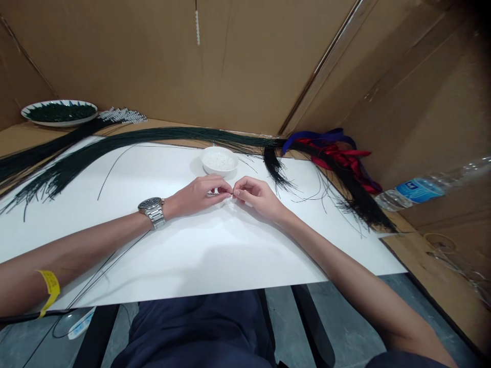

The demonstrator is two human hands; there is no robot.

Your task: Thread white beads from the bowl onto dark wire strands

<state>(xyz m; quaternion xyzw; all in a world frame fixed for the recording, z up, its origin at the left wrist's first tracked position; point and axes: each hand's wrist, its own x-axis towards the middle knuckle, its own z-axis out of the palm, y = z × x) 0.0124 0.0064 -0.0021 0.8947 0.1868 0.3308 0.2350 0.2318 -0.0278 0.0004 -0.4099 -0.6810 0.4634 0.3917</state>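
Observation:
My left hand [209, 192], with a metal watch [153, 210] on its wrist, is closed in a pinch above the white sheet. Small white beads [211, 193] show between its fingers. Black thread [115, 260] runs from under that wrist toward the lower left, and appears to lead up to the pinch. My right hand [256, 195] is pinched too, its fingertips meeting the left ones. What its fingertips grip is too small to make out. Just beyond both hands stands a white bowl [219, 161] of tiny white beads.
A long bundle of dark green strands [153, 135] lies along the back of the white sheet [199, 266]. At back left sit a patterned plate [28, 116] of dark green bits and white-beaded ends [125, 115]. Ribbons [345, 153] and a plastic bottle [420, 190] lie right. Cardboard walls [153, 61] surround the surface.

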